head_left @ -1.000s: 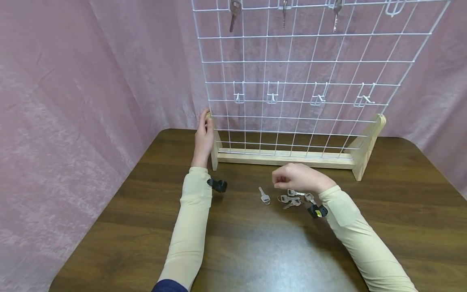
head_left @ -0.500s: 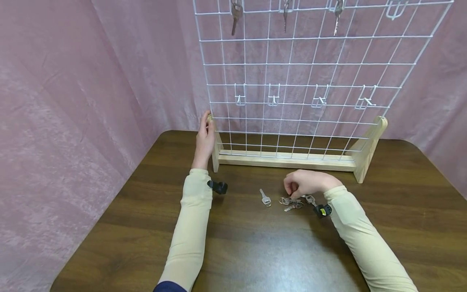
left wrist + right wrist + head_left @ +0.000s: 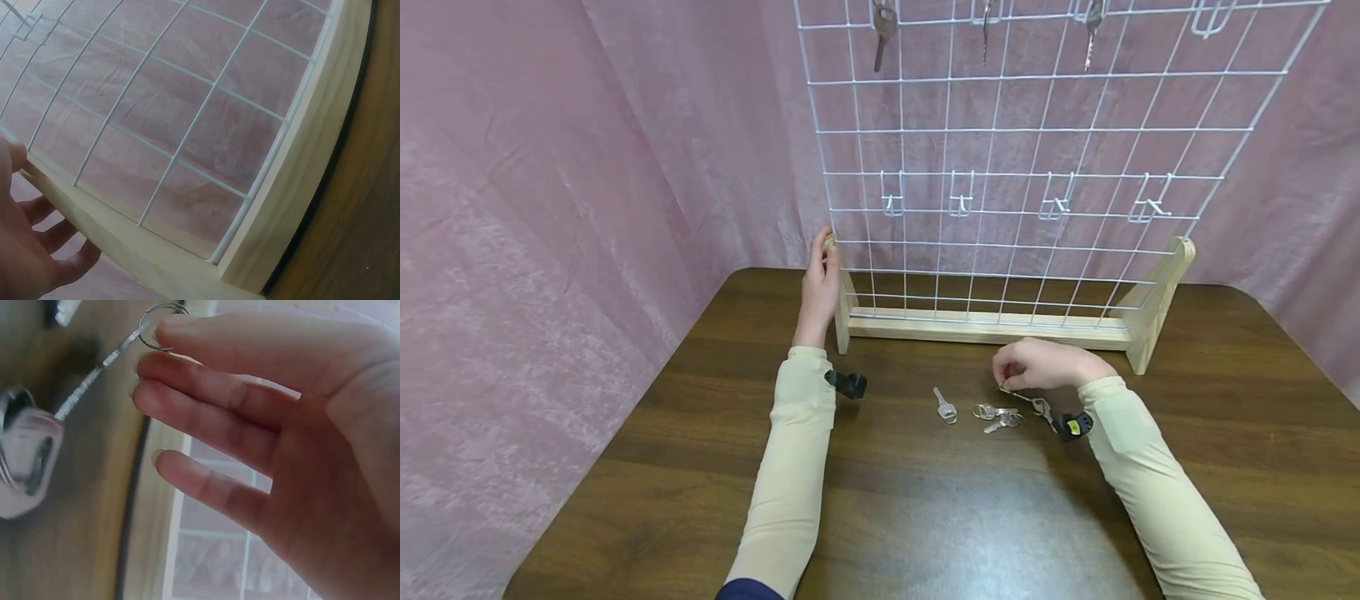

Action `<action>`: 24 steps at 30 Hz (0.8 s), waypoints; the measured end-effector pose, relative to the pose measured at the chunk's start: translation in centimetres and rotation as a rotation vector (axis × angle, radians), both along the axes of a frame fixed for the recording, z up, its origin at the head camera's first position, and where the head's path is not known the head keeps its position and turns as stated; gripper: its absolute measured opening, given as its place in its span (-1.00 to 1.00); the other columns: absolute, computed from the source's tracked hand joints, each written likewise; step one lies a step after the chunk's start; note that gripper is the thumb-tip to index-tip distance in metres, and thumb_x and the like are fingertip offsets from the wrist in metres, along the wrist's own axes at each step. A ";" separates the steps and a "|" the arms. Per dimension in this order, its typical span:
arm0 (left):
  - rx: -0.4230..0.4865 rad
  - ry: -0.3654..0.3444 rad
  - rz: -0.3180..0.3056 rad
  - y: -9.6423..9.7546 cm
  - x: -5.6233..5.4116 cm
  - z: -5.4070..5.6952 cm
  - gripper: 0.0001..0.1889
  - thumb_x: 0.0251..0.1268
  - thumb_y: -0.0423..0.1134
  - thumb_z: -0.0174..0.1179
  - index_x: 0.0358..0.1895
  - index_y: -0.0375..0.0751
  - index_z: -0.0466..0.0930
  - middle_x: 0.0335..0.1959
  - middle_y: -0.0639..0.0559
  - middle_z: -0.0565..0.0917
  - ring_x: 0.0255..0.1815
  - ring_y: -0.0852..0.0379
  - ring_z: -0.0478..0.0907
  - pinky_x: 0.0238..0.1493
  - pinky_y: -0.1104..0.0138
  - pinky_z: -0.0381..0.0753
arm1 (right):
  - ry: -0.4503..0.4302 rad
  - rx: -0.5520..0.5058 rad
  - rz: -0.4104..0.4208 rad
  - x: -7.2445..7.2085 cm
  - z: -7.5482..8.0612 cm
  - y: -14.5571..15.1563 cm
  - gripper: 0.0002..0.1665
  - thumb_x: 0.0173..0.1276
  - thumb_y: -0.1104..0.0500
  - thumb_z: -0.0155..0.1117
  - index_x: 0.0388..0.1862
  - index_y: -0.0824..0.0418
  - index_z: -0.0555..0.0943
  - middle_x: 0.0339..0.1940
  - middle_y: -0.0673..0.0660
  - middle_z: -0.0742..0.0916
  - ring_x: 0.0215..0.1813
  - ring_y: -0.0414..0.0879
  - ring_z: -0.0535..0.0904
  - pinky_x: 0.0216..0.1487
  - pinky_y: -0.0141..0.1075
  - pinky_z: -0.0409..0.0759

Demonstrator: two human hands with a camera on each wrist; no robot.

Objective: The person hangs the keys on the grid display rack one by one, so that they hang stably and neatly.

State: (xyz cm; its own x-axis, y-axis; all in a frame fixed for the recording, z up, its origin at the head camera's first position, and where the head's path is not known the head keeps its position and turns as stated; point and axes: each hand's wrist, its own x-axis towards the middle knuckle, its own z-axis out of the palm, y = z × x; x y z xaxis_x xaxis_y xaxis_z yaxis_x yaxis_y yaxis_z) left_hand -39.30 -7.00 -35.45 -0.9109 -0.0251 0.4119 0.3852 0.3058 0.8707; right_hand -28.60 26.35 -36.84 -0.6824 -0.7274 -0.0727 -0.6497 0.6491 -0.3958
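Note:
My left hand [image 3: 820, 292] grips the left wooden upright of the rack stand [image 3: 94, 219], thumb on one side and fingers curled on the other. My right hand [image 3: 1048, 364] pinches a metal ring [image 3: 164, 326] between thumb and forefinger; its other fingers are loosely bent. From that ring a key [image 3: 1017, 394] slants down, seen nearly edge-on. Beside it another key [image 3: 1042, 410] lies near the wrist camera. Several keys with rings lie in a small pile [image 3: 1000, 417] in front of the hand. A single key [image 3: 945, 407] rests apart to the left.
A white wire grid [image 3: 970, 150] stands upright in the wooden base [image 3: 985, 327]. Several bare white hooks [image 3: 961, 204] hang in its lower row. Three keys, one a brass-toned key [image 3: 885, 25], hang along the top. Pink curtain [image 3: 625, 167] surrounds the brown table [image 3: 715, 467].
My right hand went down to the key pile, then rose and shifted slightly right, pinching a key's ring. My left hand has stayed on the upright.

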 end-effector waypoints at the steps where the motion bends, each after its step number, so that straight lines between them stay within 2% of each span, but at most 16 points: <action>1: 0.002 -0.001 0.000 0.0 0.0 0.0 -0.52 0.57 0.08 -0.26 0.47 0.25 0.12 0.30 -0.17 0.43 -0.09 -0.08 0.43 0.00 0.03 0.42 | 0.007 -0.008 -0.010 0.0 0.2 0.2 -0.86 0.20 0.36 0.26 -0.44 0.13 0.58 -0.45 -0.10 0.63 -0.34 -0.33 0.52 -0.23 -0.39 0.53; 5: 0.004 0.000 -0.006 0.0 -0.2 0.0 -0.52 0.56 0.10 -0.26 0.47 0.26 0.11 0.33 -0.17 0.42 0.06 -0.12 0.46 0.09 -0.04 0.43 | 0.053 -0.027 -0.057 0.2 1.1 1.2 -0.87 0.27 0.35 0.24 -0.40 0.13 0.59 -0.43 -0.08 0.67 -0.30 -0.31 0.55 -0.20 -0.35 0.56; 13: 0.004 -0.005 -0.008 -0.1 -0.3 0.0 -0.49 0.54 0.14 -0.26 0.48 0.29 0.10 0.36 -0.19 0.40 0.21 -0.14 0.44 0.16 -0.07 0.41 | 0.175 -0.075 -0.167 0.6 2.6 2.5 -0.85 0.31 0.33 0.25 -0.40 0.10 0.59 -0.44 -0.04 0.67 -0.38 -0.31 0.47 -0.29 -0.38 0.48; 16: 0.002 -0.010 0.000 0.0 -0.3 0.0 -0.50 0.53 0.16 -0.27 0.48 0.33 0.10 0.34 -0.21 0.42 0.19 -0.13 0.45 0.14 -0.04 0.42 | 0.179 -0.090 -0.183 0.8 2.8 2.7 -0.85 0.32 0.33 0.24 -0.39 0.09 0.59 -0.44 -0.02 0.67 -0.40 -0.31 0.47 -0.31 -0.38 0.47; 24: 0.006 -0.006 -0.014 -0.1 -0.3 -0.1 -0.49 0.55 0.12 -0.25 0.49 0.24 0.10 0.33 -0.22 0.42 0.17 -0.14 0.44 0.11 -0.06 0.43 | 0.232 -0.121 -0.183 1.1 3.2 3.2 -0.84 0.30 0.35 0.25 -0.37 0.08 0.61 -0.44 -0.12 0.68 -0.37 -0.31 0.51 -0.30 -0.36 0.51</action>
